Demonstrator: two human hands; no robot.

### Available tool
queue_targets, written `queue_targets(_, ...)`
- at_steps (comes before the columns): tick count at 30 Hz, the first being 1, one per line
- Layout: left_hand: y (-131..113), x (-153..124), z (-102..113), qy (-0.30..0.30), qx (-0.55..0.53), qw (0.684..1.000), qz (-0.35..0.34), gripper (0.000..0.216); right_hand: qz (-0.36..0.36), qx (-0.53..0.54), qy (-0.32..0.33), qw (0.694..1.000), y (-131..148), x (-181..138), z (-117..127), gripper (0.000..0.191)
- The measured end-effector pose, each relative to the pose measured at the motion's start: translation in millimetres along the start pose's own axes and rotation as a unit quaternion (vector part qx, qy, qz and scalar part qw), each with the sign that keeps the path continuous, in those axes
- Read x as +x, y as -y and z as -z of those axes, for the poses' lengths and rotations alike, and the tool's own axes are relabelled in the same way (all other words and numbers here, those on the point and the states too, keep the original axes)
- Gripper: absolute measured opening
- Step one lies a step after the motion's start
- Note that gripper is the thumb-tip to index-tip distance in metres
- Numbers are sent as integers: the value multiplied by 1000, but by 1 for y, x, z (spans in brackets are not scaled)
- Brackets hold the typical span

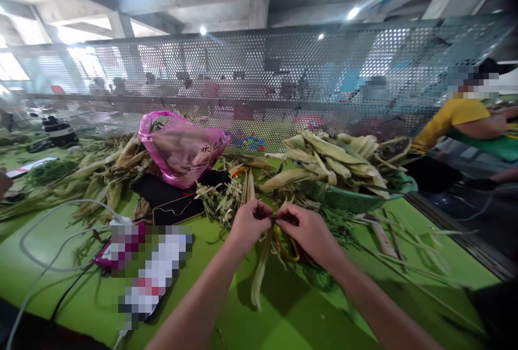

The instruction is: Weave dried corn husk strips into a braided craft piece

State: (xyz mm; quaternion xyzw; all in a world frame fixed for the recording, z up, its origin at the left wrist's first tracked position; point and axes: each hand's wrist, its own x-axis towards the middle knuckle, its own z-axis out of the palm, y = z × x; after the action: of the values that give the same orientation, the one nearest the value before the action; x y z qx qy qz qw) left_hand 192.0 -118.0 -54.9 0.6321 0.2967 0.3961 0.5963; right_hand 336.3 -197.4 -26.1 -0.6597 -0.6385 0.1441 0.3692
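Both hands meet over the middle of the green table point(299, 312). My left hand point(251, 224) is closed in a pinch on a pale corn husk strip point(261, 277), which hangs down from the fingers. Close against it, my right hand point(301, 226) also pinches with thumb and forefinger; the small piece at its fingertips is too fine to make out. Yellow-handled scissors point(286, 247) lie partly hidden just under the right hand. Behind the hands sits a heap of small cut husk pieces point(220, 199).
A green basket point(356, 199) heaped with dried husks point(335, 158) stands right. A pink plastic bag point(178, 150) and more husks point(109, 172) lie left. Nearer are a phone point(157, 274), a purple power strip point(121, 247) and cables. Beyond a perforated metal screen point(251, 80) are people; another person point(465, 118) sits right.
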Motion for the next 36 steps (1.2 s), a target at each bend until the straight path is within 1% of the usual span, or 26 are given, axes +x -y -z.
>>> queue_targets(3,0,-1,-2,-1,36,999,-24,21,-3,-42,-15,999,6,-1,1,8)
queue_targets(6,-2,-3,-4,-6,76,996,-41,23,1,-62,-13,998,8,-2,0,8)
queue_targets(11,-10,-9,-6,-37,194,976,-90,23,9,-24,-7,1000,1,-1,-4,6)
queue_targets(13,-11,-10,-6,-46,209,971,-105,22,10,6,-6,1000,-1,-1,-4,5)
queue_targets(15,-10,-10,-7,-46,200,973,-109,21,2,53,4,999,-1,0,-3,9)
queue_targets(19,-7,-10,-7,-36,167,979,-115,18,-50,156,14,986,2,2,1,22)
queue_targets(21,-6,-10,-7,-41,163,977,-127,17,-67,198,2,978,3,4,1,21)
queue_targets(23,-7,-10,-7,-48,165,975,-141,16,-70,232,6,970,2,5,0,21)
queue_targets(28,-6,-9,-8,-59,148,975,-153,16,-91,263,48,959,-2,5,-1,22)
queue_targets(30,-5,-9,-8,-54,136,977,-154,17,-95,271,47,957,-3,5,0,21)
queue_targets(36,-3,-7,-6,-42,114,980,-160,16,-77,283,42,955,-4,6,0,18)
